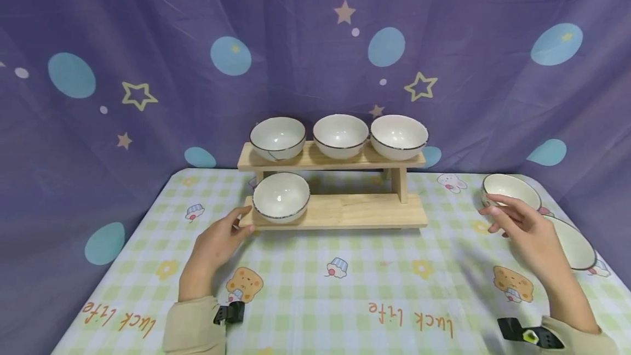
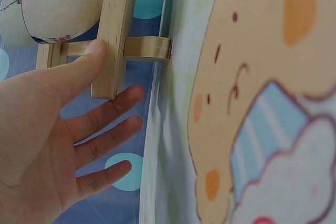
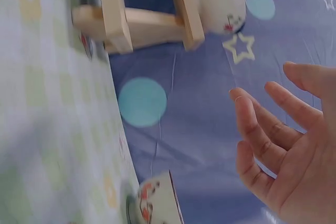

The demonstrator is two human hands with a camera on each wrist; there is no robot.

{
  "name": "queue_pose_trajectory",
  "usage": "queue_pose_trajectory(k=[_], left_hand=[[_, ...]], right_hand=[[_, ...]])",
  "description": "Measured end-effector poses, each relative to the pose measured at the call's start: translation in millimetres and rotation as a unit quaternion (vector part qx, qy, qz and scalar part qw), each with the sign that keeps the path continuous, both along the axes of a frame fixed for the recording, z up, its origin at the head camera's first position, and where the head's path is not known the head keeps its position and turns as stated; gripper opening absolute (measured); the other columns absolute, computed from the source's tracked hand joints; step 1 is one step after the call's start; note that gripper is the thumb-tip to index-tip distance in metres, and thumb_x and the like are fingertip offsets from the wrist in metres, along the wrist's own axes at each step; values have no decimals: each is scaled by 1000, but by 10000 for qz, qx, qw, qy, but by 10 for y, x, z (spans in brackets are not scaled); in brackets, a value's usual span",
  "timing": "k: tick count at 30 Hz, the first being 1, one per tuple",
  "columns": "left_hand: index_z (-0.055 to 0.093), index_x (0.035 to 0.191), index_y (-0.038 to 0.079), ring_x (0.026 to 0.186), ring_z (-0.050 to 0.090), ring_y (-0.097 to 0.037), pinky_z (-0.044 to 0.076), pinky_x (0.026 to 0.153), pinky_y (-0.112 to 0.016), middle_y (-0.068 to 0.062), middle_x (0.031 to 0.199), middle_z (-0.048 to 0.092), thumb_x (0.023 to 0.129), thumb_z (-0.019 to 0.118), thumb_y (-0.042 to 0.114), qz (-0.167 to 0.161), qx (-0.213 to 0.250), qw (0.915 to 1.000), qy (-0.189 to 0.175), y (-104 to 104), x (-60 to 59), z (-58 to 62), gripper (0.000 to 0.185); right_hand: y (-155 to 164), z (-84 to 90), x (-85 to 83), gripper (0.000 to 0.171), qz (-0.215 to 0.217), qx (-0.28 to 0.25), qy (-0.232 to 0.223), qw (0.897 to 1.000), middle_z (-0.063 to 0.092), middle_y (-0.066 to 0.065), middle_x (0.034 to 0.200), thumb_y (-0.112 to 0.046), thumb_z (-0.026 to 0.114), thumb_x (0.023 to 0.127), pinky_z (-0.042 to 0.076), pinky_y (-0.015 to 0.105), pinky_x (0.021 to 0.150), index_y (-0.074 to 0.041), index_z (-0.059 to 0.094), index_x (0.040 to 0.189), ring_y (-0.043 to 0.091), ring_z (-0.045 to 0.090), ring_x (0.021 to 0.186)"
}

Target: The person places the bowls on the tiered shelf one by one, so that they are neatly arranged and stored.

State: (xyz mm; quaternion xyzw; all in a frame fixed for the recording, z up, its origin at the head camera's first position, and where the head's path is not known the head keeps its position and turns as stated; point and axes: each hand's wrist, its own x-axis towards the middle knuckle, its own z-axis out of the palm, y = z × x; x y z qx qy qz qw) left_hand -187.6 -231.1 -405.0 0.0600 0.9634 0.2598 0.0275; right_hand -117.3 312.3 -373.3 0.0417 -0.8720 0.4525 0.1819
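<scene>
Checked cloth on counter (image 1: 315, 289), wooden rack (image 1: 340, 210) toward far edge. My left hand (image 1: 217, 242), grip wide, thumb touching rack's left end; right hand (image 1: 522, 229), grip wide, near bowl (image 1: 510, 188) by right edge

I see open tablecloth (image 1: 345, 295) between my two hands, in front of the wooden rack (image 1: 340, 210). The rack's lower shelf is bare to the right of its single bowl (image 1: 281, 197); the upper shelf is filled by three bowls (image 1: 340, 136). My left hand (image 1: 217, 242) touches the rack's left end. On the right, two bowls (image 1: 510, 188) crowd the table edge beside my right hand (image 1: 522, 229).
</scene>
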Motion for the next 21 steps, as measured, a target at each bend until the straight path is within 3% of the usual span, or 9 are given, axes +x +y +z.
queue_pose_trajectory(k=[9, 17, 21], left_hand=[[43, 150, 17, 106, 62, -32, 47, 83, -56, -18, 122, 63, 101, 55, 43, -1, -16, 10000, 24, -11, -3, -9, 56], [44, 149, 16, 106, 62, -32, 48, 83, -55, -18, 121, 63, 101, 55, 43, -5, -35, 10000, 39, -20, -4, -13, 56], [43, 150, 16, 107, 62, -33, 48, 84, -55, -18, 122, 63, 101, 55, 44, 2, -30, 10000, 13, -13, -11, -19, 58]], right_hand=[[331, -42, 60, 30, -678, -227, -256, 9971, 67, -30, 90, -23, 58, 102, 45, 11, 61, -29, 62, 132, -1, 61, 68], [542, -95, 142, 37, -1343, -94, -384, 9902, 61, -39, 89, -27, 56, 103, 42, 13, 59, -20, 57, 139, -5, 59, 68], [665, -138, 190, 29, -1527, -311, -264, 9874, 60, -39, 84, -22, 56, 103, 42, 13, 56, -29, 60, 131, -7, 58, 63]])
